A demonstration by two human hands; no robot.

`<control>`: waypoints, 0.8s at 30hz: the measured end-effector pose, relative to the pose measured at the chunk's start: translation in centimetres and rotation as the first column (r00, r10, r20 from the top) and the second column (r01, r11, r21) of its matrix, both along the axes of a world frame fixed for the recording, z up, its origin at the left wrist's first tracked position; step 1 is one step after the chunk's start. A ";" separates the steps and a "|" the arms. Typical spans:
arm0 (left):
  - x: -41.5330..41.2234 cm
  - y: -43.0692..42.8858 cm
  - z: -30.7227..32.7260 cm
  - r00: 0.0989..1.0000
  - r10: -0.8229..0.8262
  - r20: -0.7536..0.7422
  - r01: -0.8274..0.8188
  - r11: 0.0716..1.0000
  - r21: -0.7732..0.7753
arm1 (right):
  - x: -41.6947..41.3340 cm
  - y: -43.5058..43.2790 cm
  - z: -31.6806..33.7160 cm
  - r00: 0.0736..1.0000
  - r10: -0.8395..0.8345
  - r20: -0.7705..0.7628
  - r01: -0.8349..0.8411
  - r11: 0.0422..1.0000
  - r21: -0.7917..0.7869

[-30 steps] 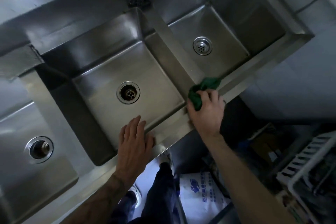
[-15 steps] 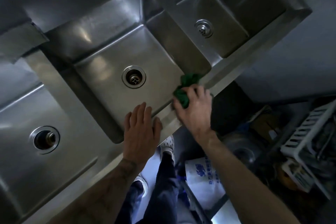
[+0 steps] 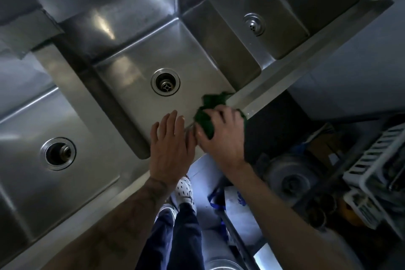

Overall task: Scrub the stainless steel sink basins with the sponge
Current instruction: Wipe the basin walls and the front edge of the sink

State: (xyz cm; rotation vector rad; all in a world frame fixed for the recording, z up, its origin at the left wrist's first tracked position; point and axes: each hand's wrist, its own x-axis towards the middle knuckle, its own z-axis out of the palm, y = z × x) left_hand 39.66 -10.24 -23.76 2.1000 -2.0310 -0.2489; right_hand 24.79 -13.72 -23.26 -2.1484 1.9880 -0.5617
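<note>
Three steel basins in a row: left basin (image 3: 54,116), middle basin (image 3: 131,68), right basin (image 3: 285,17). Three drains, one in each. One green sponge (image 3: 213,101).

Left hand (image 3: 171,147): fingers straight and together, palm flat on the sink's front edge (image 3: 274,85) at the middle basin. Right hand (image 3: 223,136): just beside it, fingers curled round the sponge, holding it on the front edge near that basin's front-right corner.

The front edge runs on rightward to the sink's corner. The middle basin's floor lies ahead of both hands.

The crumpled green sponge (image 3: 210,103) sits pressed on the front rim of the middle stainless basin (image 3: 135,68), near its right corner.
</note>
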 end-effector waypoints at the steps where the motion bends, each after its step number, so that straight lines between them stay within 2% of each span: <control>1: 0.0 0.0 0.2 1.000 0.008 -0.010 -0.008 1.000 -0.001 | -0.1 0.6 0.0 0.996 0.094 -0.013 -0.094 0.996 -0.004; 3: -0.1 0.1 0.8 0.999 0.032 -0.035 -0.032 0.999 0.000 | -2.1 -0.8 0.2 0.987 0.155 -0.043 -0.155 0.988 -0.005; 7: 0.5 0.7 1.7 0.997 0.045 -0.066 -0.047 0.999 -0.028 | -5.1 -5.0 0.8 0.990 -0.119 -0.072 0.120 0.993 0.013; 9: 1.5 1.7 2.2 0.998 0.045 -0.052 -0.047 0.998 -0.035 | -2.9 -3.7 0.7 0.983 -0.179 -0.036 0.179 0.984 -0.002; 11: 3.1 2.9 2.8 0.996 0.085 -0.032 -0.086 0.996 -0.018 | 0.9 -0.3 0.5 0.995 -0.091 0.038 0.093 0.995 -0.040; 14: 5.8 5.0 3.6 0.988 0.153 0.021 -0.154 0.987 0.045 | 3.8 4.1 0.3 0.973 0.224 0.050 -0.224 0.975 -0.002; 15: 6.7 5.8 3.7 0.985 0.167 0.046 -0.169 0.984 0.050 | 3.5 4.1 0.3 0.961 0.273 0.040 -0.273 0.962 0.005; 17: 8.3 7.2 3.9 0.979 0.187 0.083 -0.191 0.980 0.049 | 2.1 2.7 0.3 0.976 0.214 0.028 -0.214 0.977 -0.009; 20: 10.1 9.1 3.9 0.974 0.219 0.061 -0.222 0.974 0.053 | 1.1 1.1 0.7 0.999 0.009 0.049 -0.010 1.000 0.025; 22: 11.0 10.4 3.7 0.966 0.258 0.035 -0.259 0.964 0.054 | 3.3 2.7 0.8 0.992 -0.068 0.103 0.066 0.997 0.026; 24: 11.8 11.6 3.6 0.958 0.286 0.006 -0.286 0.956 0.065 | 7.6 6.4 0.6 0.993 -0.053 0.102 0.050 0.998 0.026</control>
